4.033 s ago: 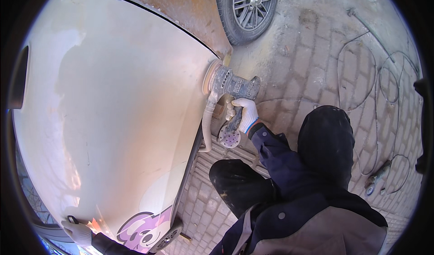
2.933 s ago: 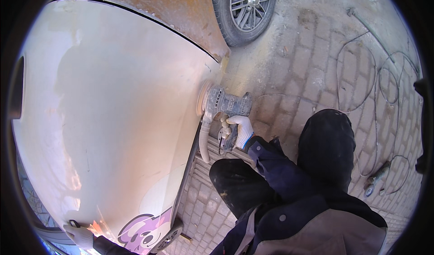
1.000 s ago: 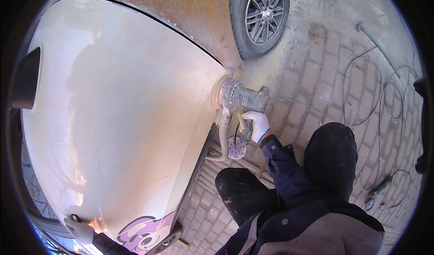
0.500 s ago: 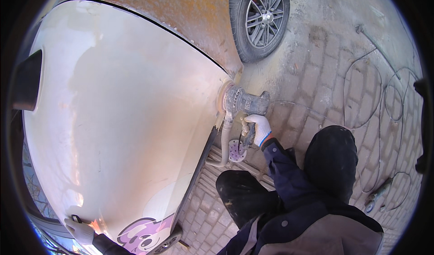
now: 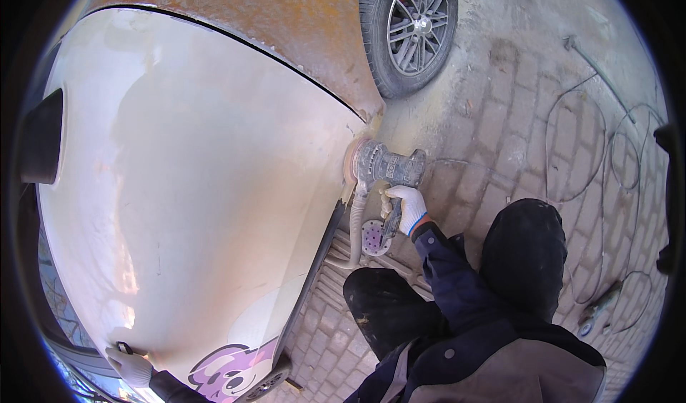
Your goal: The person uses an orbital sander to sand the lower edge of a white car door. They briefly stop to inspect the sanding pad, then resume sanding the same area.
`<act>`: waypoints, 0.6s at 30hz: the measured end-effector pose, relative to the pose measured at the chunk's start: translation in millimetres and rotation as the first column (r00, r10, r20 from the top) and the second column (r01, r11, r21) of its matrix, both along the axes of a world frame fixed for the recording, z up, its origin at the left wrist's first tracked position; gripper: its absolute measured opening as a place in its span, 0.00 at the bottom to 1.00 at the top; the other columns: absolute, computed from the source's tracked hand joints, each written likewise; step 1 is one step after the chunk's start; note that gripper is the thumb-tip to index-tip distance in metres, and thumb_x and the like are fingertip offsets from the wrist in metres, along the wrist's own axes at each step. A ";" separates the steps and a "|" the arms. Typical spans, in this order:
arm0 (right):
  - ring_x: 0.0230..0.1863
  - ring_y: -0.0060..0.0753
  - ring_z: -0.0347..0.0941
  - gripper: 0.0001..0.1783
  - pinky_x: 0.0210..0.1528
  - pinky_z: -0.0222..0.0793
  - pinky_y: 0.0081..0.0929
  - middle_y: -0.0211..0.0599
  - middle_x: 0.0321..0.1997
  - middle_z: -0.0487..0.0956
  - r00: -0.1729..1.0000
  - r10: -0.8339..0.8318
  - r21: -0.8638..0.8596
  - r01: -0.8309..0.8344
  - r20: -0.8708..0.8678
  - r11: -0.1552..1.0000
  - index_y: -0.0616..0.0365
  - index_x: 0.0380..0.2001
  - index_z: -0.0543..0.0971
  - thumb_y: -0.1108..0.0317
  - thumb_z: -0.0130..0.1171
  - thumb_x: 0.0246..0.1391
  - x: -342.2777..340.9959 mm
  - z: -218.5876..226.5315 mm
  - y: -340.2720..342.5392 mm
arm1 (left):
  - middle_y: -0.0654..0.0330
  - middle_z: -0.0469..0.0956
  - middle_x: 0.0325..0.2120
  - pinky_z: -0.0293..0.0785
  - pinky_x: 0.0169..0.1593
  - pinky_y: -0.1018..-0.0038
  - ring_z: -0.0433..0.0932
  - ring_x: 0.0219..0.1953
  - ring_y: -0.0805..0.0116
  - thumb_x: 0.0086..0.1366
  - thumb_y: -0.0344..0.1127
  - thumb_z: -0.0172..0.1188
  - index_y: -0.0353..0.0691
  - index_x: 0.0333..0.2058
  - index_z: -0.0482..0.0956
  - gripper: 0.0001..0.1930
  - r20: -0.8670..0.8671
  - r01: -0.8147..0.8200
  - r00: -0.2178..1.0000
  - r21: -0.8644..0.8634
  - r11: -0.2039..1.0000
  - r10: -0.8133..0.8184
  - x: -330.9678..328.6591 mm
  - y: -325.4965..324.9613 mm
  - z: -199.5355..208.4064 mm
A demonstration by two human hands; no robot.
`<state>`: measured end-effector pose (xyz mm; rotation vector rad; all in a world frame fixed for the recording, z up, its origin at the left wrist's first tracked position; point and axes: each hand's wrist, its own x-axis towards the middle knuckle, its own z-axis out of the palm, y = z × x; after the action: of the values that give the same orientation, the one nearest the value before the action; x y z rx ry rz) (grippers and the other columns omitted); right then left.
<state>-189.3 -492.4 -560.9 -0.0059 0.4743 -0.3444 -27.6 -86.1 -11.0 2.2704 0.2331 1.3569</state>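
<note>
Sander [image 5: 389,166] shifted slightly away from the wheel [image 5: 410,35] along the door's lower edge.
Gloved right hand [image 5: 409,206] clamped around its handle, pad against the door [image 5: 207,174] near the lower corner; likely a sanding pass, so the next move calls for keeping the pad flat along that edge. Farther off, gloved left hand [image 5: 131,367] rests on the door beside a dark oval piece [image 5: 123,347]; cannot tell whether it grips.

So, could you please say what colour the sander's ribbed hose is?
The hose is pale greyish beige, clearest in the head view.
</note>
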 end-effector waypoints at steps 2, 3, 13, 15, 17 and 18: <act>0.20 0.35 0.72 0.10 0.26 0.70 0.35 0.39 0.24 0.78 0.999 -0.032 0.017 0.032 0.020 0.999 0.66 0.38 0.82 0.71 0.59 0.57 1.7 0.1 0.9 | 0.60 0.86 0.50 0.78 0.53 0.76 0.85 0.52 0.67 0.74 0.61 0.49 0.38 0.64 0.75 0.34 0.002 -0.070 0.998 0.081 0.994 0.070 0.9 4.7 1.6; 0.20 0.35 0.72 0.09 0.26 0.70 0.35 0.39 0.24 0.78 0.998 -0.054 0.009 0.053 0.039 0.999 0.66 0.38 0.82 0.71 0.59 0.57 3.0 2.1 0.6 | 0.58 0.85 0.52 0.78 0.54 0.74 0.84 0.54 0.66 0.74 0.60 0.49 0.36 0.64 0.74 0.34 0.011 0.025 1.000 0.020 0.999 -0.025 2.1 8.1 0.9; 0.21 0.32 0.71 0.07 0.27 0.69 0.33 0.35 0.23 0.77 0.998 0.034 -0.019 -0.035 -0.053 0.999 0.60 0.36 0.81 0.70 0.59 0.57 -0.9 -5.4 11.9 | 0.62 0.86 0.51 0.78 0.53 0.75 0.85 0.52 0.67 0.73 0.62 0.48 0.39 0.62 0.77 0.34 0.049 0.080 0.996 -0.010 0.997 -0.080 12.8 11.5 0.0; 0.21 0.32 0.71 0.06 0.27 0.69 0.34 0.35 0.23 0.77 0.990 0.052 -0.040 -0.058 -0.129 0.998 0.59 0.36 0.81 0.70 0.59 0.57 -2.6 -14.7 23.8 | 0.60 0.85 0.52 0.77 0.55 0.75 0.84 0.54 0.66 0.74 0.61 0.48 0.37 0.63 0.75 0.34 0.018 0.081 0.997 -0.008 0.997 -0.081 9.5 8.9 1.0; 0.20 0.31 0.71 0.08 0.28 0.70 0.35 0.35 0.23 0.76 0.997 0.021 -0.063 -0.025 -0.072 0.998 0.62 0.37 0.81 0.69 0.58 0.57 -1.1 -19.6 34.6 | 0.54 0.82 0.56 0.77 0.57 0.73 0.82 0.56 0.63 0.76 0.57 0.49 0.33 0.65 0.71 0.33 -0.027 0.060 0.998 0.027 0.998 -0.059 4.6 8.9 2.6; 0.20 0.32 0.71 0.07 0.27 0.70 0.34 0.35 0.23 0.76 0.997 0.015 -0.058 -0.019 -0.078 0.998 0.61 0.36 0.81 0.70 0.58 0.58 -0.3 -20.8 38.2 | 0.54 0.82 0.56 0.77 0.57 0.73 0.82 0.56 0.64 0.76 0.57 0.49 0.33 0.65 0.71 0.33 -0.040 0.047 0.998 0.028 0.999 -0.046 2.9 9.8 3.8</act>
<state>-189.6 -454.2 -581.8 -0.0807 0.5403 -0.3425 -24.8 -76.3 -7.2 2.3134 0.1739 1.3007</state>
